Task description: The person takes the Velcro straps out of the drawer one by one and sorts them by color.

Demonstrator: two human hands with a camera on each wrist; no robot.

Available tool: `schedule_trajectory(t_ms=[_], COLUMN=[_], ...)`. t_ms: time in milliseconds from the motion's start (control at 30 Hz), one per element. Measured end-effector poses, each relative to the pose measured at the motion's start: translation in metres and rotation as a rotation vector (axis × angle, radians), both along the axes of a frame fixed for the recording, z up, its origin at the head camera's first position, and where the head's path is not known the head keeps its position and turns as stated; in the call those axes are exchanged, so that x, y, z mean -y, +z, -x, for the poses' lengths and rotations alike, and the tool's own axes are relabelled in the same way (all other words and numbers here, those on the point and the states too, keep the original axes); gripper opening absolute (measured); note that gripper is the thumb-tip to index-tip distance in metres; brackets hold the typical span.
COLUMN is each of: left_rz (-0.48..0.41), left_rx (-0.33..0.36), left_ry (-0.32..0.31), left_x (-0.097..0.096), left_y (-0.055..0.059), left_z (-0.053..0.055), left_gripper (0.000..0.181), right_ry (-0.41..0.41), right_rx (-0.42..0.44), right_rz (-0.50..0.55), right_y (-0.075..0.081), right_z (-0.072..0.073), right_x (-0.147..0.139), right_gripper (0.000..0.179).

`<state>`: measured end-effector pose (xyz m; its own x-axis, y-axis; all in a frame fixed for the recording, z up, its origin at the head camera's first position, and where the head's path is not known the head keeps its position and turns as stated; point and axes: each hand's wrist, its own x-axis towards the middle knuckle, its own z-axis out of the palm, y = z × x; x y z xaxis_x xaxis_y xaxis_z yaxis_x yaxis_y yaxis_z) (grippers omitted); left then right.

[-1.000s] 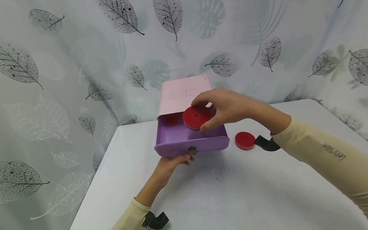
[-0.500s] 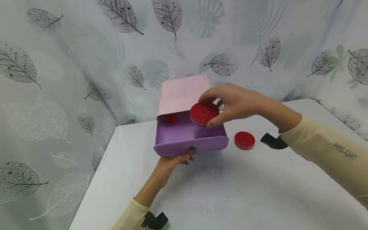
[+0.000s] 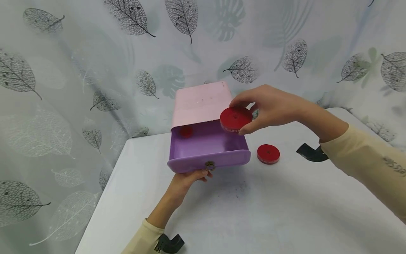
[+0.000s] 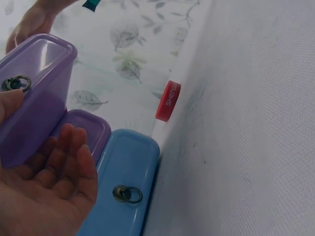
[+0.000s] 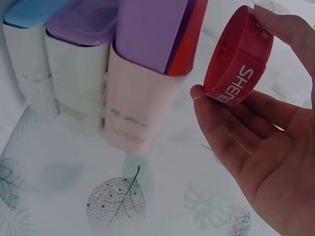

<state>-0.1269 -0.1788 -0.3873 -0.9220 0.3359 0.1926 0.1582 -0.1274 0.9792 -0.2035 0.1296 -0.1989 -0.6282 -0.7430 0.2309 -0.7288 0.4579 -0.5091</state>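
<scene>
My right hand [image 3: 269, 106] pinches a red roll of tape [image 3: 235, 119] between thumb and fingers, above the right side of a pulled-out purple drawer [image 3: 209, 158]. White lettering shows on the roll's edge in the right wrist view. My left hand [image 3: 187, 183] holds the drawer's front from below, palm up, its thumb beside the metal ring pull [image 4: 19, 84]. The drawer sticks out of a pink case [image 3: 201, 104]. Inside, at the back left, lies a red thing [image 3: 186, 131], partly in shade. A second red roll [image 3: 268, 154] lies on the white table, right of the drawer.
Below the held drawer, a second purple drawer front [image 4: 93, 130] and a blue drawer front [image 4: 123, 177] with a ring pull show in the left wrist view. A leaf-printed curtain [image 3: 203, 46] hangs behind the white table [image 3: 253, 211].
My right hand has moved right and slightly up with the roll of tape, from over the drawer's middle to its right side. The left hand keeps its hold on the drawer.
</scene>
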Motion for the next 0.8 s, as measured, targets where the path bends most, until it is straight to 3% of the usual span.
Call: schedule_trajectory(t_ms=[800], left_rz=[0.0], left_rx=[-0.014], left_ry=[-0.002], left_x=[0.001], left_y=[-0.001], left_z=[0.001], left_gripper=[0.047], right_ry=[-0.169], right_rx=[-0.018], right_rz=[-0.043], right_y=[-0.002], right_z=[0.006], right_x=[-0.046], right_gripper=[0.057])
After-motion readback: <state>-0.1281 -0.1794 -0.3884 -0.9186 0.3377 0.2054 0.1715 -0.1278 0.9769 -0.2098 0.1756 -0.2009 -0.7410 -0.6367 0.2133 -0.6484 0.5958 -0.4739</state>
